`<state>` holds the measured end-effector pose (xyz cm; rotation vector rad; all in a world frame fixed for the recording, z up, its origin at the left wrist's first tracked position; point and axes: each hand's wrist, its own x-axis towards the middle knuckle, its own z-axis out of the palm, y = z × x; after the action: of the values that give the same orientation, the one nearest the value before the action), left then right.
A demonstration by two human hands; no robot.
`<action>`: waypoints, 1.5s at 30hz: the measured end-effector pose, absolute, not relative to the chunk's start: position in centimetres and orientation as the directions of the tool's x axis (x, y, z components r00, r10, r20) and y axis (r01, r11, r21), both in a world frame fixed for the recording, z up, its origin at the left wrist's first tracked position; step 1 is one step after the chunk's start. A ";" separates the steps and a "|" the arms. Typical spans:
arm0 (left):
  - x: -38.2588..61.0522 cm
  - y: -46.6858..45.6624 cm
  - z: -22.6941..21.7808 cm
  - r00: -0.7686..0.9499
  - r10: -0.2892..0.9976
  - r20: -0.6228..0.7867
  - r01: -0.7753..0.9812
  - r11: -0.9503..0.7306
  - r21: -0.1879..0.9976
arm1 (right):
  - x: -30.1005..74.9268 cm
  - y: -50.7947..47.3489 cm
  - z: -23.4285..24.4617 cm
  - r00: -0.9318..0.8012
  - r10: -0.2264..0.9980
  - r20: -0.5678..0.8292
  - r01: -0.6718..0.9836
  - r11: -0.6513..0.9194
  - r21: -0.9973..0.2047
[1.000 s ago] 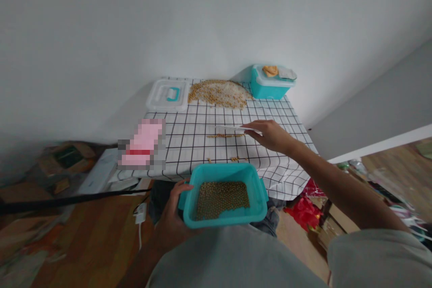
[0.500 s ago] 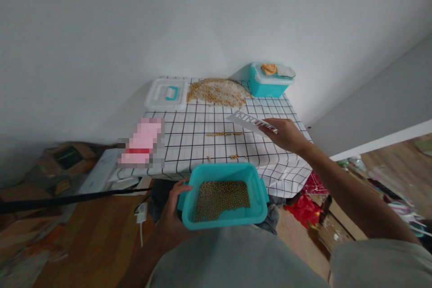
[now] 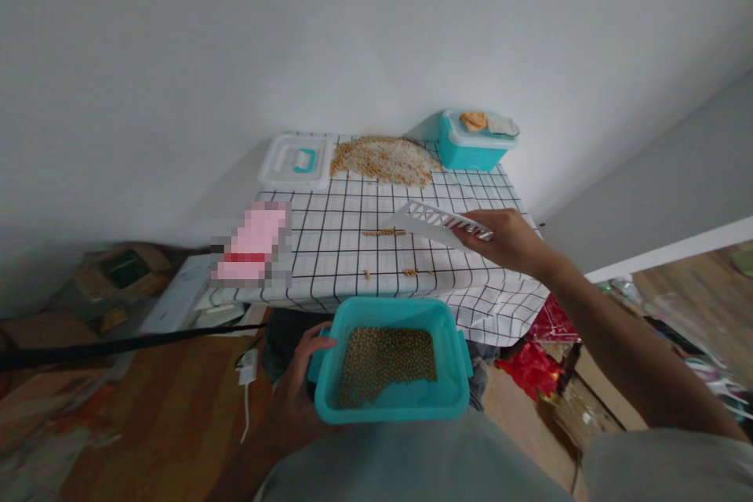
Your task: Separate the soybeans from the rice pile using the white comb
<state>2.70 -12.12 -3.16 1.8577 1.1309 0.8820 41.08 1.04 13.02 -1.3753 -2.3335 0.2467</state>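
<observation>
My left hand [image 3: 299, 388] grips the left end of a turquoise plastic bin [image 3: 391, 414], its fingers over the rim. Yellowish beans [image 3: 385, 357] cover most of the bin's floor, leaving a bare patch at the near right. Above the checked cloth, my right hand [image 3: 511, 241] is closed on the right end of a flat white slotted plastic piece [image 3: 427, 229], held tilted. Under and near it, a short row of beans [image 3: 382, 233] lies on the cloth, with a small cluster [image 3: 411, 272] closer to the front edge.
At the back, a pile of beans mixed with white grains [image 3: 385, 161] lies between a clear lid [image 3: 297, 162] and a lidded turquoise box [image 3: 474, 153] with cloths [image 3: 474, 121] on top. A blurred-out pink item [image 3: 252, 239] rests at the left of the checked tablecloth [image 3: 329, 251].
The bin has dropped slightly toward my body with my left hand. The white slotted piece has lowered a little and shows more of its slots.
</observation>
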 end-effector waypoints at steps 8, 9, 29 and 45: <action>3.1 -12.4 -5.1 0.337 0.925 0.178 0.417 -0.315 0.853 | 35.8 3.4 11.6 -0.684 0.705 0.188 0.575 0.679 -0.457; 3.2 -12.3 -5.2 0.331 0.926 0.182 0.415 -0.317 0.853 | 35.4 3.6 11.3 -0.698 0.692 0.183 0.560 0.687 -0.463; 3.9 -11.4 -6.2 0.328 0.924 0.195 0.378 -0.317 0.870 | 33.5 3.6 11.0 -0.826 0.557 0.087 0.438 0.731 -0.523; 4.1 -11.2 -6.7 0.332 0.915 0.230 0.365 -0.350 0.863 | 35.5 3.1 12.6 -0.828 0.543 0.139 0.403 0.749 -0.525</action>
<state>4.11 -11.21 -6.66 1.8775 1.1269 0.9689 35.53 3.10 12.58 -0.7385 -2.6655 0.7055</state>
